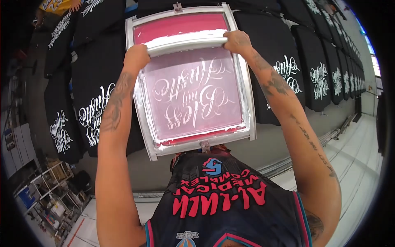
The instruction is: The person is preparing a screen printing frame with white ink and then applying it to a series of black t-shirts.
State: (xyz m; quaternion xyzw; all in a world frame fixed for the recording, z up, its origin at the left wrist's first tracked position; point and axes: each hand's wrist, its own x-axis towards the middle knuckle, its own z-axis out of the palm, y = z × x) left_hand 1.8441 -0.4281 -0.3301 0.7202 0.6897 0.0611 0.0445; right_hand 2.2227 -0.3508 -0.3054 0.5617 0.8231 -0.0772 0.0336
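A screen-printing frame [251, 123] with a silvery rim lies before me, its pinkish mesh [193, 105] bearing script lettering. Across its far part runs a long squeegee [187, 44], with white ink [181, 37] heaped along its far side. My left hand [138, 57] grips the squeegee's left end, and my right hand [238, 41] is closed round the right end. Both arms are stretched out. White ink also streaks the inner edges of the frame. What lies beneath the mesh is mostly hidden.
Black shirts [57, 99] with white script are laid out in rows on both sides; more black shirts [279, 45] run off to the right. A person in yellow [61, 6] stands at the far left. A cluttered metal rack [49, 189] is at the lower left.
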